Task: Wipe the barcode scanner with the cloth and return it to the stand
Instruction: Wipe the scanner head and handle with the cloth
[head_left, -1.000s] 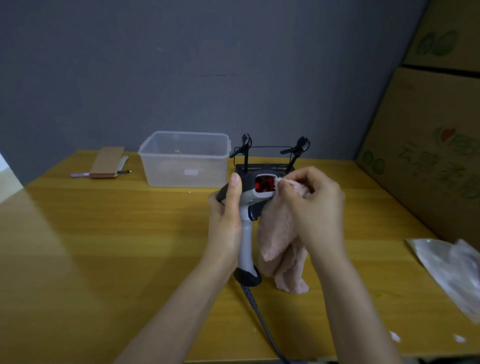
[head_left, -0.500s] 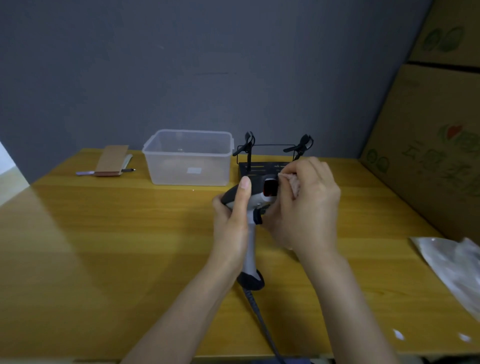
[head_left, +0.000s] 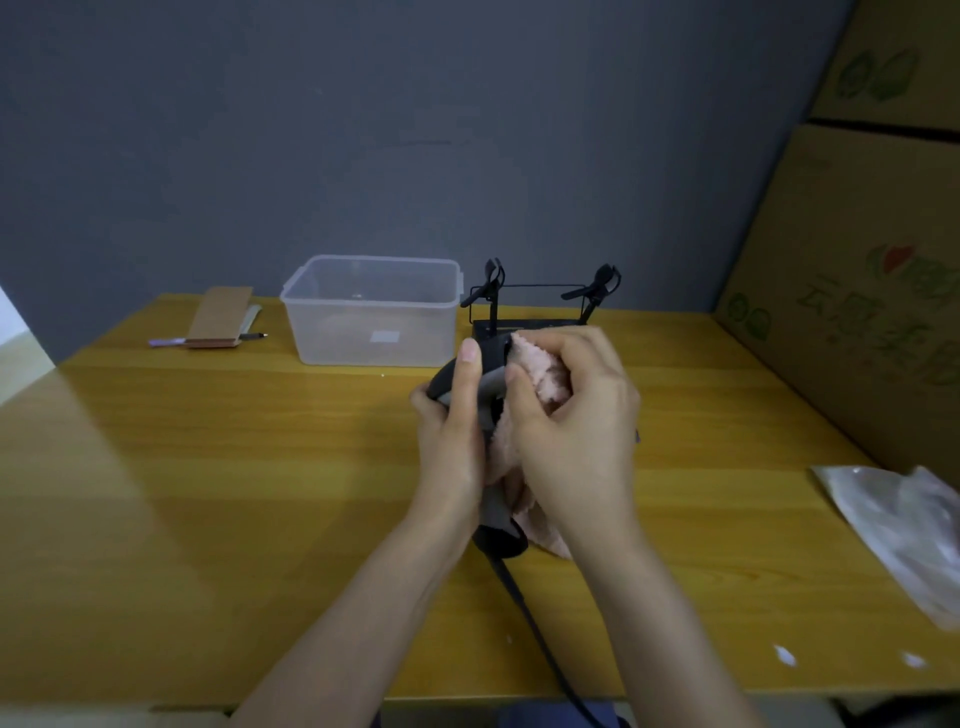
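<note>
Scanner (head_left: 491, 382) gripped upright, fingers (head_left: 524, 384) pressing cloth (head_left: 545, 371).

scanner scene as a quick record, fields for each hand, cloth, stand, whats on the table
left hand: gripping the scanner, thumb up along its head
right hand: pressing the cloth on the scanner head
cloth: pink, bunched, tail hanging by the handle
stand: black, unoccupied, just behind the hands
cable: runs from the handle off the near edge
table: clear tub, notebook, plastic bag
stage: wiping, scanner not yet on the stand
</note>
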